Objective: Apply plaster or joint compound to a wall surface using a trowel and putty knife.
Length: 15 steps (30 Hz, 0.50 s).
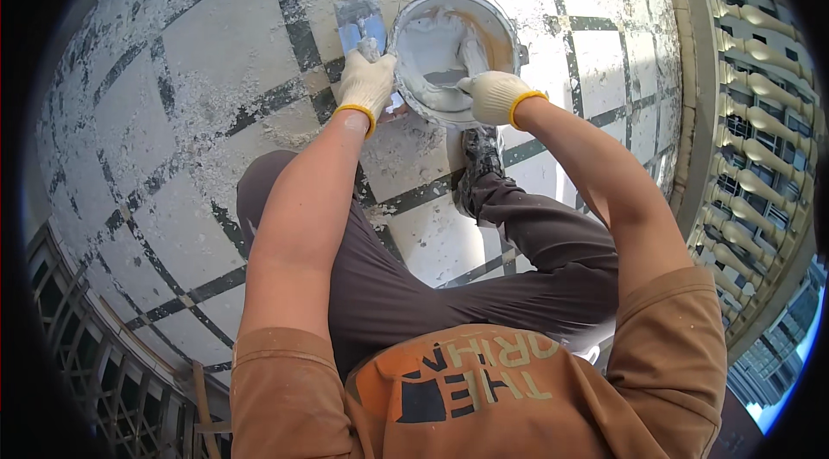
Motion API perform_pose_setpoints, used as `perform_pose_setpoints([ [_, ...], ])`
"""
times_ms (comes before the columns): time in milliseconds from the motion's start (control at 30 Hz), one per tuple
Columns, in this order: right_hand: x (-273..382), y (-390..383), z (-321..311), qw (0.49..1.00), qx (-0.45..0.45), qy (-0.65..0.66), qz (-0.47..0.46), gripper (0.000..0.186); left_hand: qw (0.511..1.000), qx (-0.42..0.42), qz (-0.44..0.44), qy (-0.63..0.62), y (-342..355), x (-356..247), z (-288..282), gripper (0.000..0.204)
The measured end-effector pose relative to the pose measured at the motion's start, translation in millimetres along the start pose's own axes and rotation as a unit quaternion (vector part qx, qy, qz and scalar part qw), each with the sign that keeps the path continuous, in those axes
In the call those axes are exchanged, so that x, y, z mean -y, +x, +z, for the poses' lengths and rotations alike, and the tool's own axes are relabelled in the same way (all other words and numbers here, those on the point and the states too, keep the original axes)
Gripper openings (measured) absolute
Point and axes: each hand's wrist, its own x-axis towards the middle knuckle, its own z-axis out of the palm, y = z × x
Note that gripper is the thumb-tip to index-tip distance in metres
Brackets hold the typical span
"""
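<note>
In a white cotton glove with a yellow cuff, my left hand (365,83) is closed on a flat metal trowel (361,23) that has white paste on it, just left of the bucket. A bucket (414,36) of white paste (436,53) stands on the floor with its wire handle raised. My right hand (494,98), gloved the same way, is closed at the bucket's near right on a scraper (445,77) dipped in the paste; the scraper's handle is mostly hidden by my fingers.
Checked tile floor (190,62) is speckled with white debris. My dark boot (481,157) is just below the bucket. A railing with pale balusters (760,105) runs along the right, and a metal lattice (78,312) lies at the lower left.
</note>
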Motion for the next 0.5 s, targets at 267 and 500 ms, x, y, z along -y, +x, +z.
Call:
perform_pose_setpoints([
  [267,-15,-11,-70,1.000,0.010,0.000,-0.013,0.034,1.000,0.006,-0.009,0.020,-1,-1,2,0.050],
  [500,-7,-7,-14,1.000,-0.007,-0.018,0.007,0.037,0.996,0.053,-0.059,0.039,-27,-36,-7,0.056],
])
